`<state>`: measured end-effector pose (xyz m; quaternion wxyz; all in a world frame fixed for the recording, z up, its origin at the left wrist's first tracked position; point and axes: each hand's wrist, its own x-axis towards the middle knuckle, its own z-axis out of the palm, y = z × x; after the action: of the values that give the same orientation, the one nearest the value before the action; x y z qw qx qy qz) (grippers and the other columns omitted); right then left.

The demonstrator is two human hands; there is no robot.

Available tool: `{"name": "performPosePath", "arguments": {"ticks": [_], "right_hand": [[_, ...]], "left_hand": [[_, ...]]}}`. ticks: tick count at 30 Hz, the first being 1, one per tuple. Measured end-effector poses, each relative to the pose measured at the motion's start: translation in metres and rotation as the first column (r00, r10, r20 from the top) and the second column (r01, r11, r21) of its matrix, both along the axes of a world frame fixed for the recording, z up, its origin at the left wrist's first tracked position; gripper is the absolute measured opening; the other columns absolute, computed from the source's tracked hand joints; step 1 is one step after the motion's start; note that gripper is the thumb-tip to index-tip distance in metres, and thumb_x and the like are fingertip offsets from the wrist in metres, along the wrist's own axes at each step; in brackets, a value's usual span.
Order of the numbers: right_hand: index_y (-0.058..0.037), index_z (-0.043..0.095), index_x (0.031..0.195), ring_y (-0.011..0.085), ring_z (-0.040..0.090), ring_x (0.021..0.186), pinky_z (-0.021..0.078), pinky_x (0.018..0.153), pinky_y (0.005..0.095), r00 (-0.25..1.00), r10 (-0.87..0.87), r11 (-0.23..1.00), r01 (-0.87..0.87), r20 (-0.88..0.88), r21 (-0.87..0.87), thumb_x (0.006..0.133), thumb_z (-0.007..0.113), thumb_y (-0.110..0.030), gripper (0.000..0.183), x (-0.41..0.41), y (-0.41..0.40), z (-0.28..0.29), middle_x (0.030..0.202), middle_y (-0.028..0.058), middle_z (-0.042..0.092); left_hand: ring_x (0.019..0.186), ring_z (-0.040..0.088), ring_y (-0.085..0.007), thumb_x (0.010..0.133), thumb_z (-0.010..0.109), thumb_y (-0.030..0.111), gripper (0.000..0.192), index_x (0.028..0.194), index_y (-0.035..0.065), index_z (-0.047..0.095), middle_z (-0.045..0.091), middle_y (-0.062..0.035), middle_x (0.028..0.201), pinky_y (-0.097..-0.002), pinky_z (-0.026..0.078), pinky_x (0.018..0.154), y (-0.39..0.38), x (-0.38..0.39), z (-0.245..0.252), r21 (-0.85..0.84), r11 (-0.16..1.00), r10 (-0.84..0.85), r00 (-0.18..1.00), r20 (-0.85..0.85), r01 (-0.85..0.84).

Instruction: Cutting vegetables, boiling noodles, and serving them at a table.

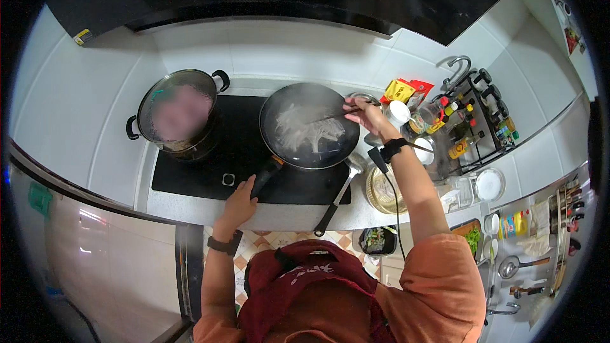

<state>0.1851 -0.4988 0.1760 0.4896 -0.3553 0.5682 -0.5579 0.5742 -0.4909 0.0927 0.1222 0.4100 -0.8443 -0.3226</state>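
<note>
A dark frying pan (310, 159) stands on the black cooktop (190, 178), with pale thin strands of food (305, 128) heaped in its middle and steam rising. My left hand (239, 205) grips the pan's black handle (266, 176) from the near left side. In my right hand (367, 115) are dark chopsticks (329, 117), whose tips reach into the strands. That hand hovers over the pan's right rim, palm partly hidden. What the strands are made of, the steam does not let me tell.
A lidded pot (176, 76) with two black handles stands left. A slotted spatula (340, 190) lies across the cooktop's right edge near a yellowish basket (374, 195). Sauce bottles (460, 145), seasoning packets (400, 90) and a black rack (476, 90) crowd the right. A cable (398, 214) hangs from my right wrist.
</note>
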Motion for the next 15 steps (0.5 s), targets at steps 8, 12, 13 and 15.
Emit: {"name": "performPosePath", "arguments": {"ticks": [8,12,13,15], "right_hand": [[0.0036,0.046,0.103,0.0205,0.052,0.092,0.0495,0.073,0.0298,0.966,0.251,0.965,-0.255,0.055,0.065,0.087,0.038,-0.017,0.027,0.036,-0.018,-0.033,0.098,0.0115,0.05],[0.0023,0.05,0.089,0.0156,0.054,0.08,0.0508,0.067,0.0267,0.995,0.08,0.996,-0.082,-0.064,-0.039,0.085,0.044,-0.023,0.026,0.038,-0.025,-0.046,0.087,0.0082,0.051],[0.0023,0.05,0.089,0.0156,0.054,0.08,0.0508,0.067,0.0267,0.995,0.081,0.996,-0.084,-0.065,-0.041,0.085,0.044,-0.023,0.026,0.039,-0.027,-0.049,0.087,0.0082,0.051],[0.0002,0.049,0.078,0.0198,0.056,0.079,0.0508,0.064,0.0269,0.99,-0.018,0.999,0.012,-0.141,-0.044,0.086,0.044,-0.024,0.026,0.043,-0.032,-0.055,0.082,0.0073,0.049]], "left_hand": [[0.101,0.044,-0.0375,0.073,0.052,0.01,0.057,0.124,0.0096,0.029,0.039,-0.023,0.116,-0.0387,0.038,0.083,0.002,0.004,0.002,0.012,1.0,0.009,1.0,0.013,-0.009],[0.098,0.045,-0.0363,0.073,0.052,0.01,0.056,0.124,0.0085,0.029,0.043,-0.0201,0.112,-0.0387,0.039,0.08,0.002,0.001,0.006,0.024,1.0,0.013,0.999,-0.034,-0.012],[0.096,0.046,-0.0361,0.073,0.052,0.01,0.056,0.123,0.0082,0.029,0.044,-0.0191,0.11,-0.039,0.04,0.078,0.002,0.001,0.007,0.049,0.999,0.014,0.999,-0.046,-0.012],[0.095,0.046,-0.0361,0.073,0.052,0.01,0.056,0.123,0.0082,0.029,0.044,-0.0187,0.108,-0.0393,0.04,0.077,0.001,0.0,0.005,0.021,1.0,0.007,0.998,-0.055,-0.006]]}}
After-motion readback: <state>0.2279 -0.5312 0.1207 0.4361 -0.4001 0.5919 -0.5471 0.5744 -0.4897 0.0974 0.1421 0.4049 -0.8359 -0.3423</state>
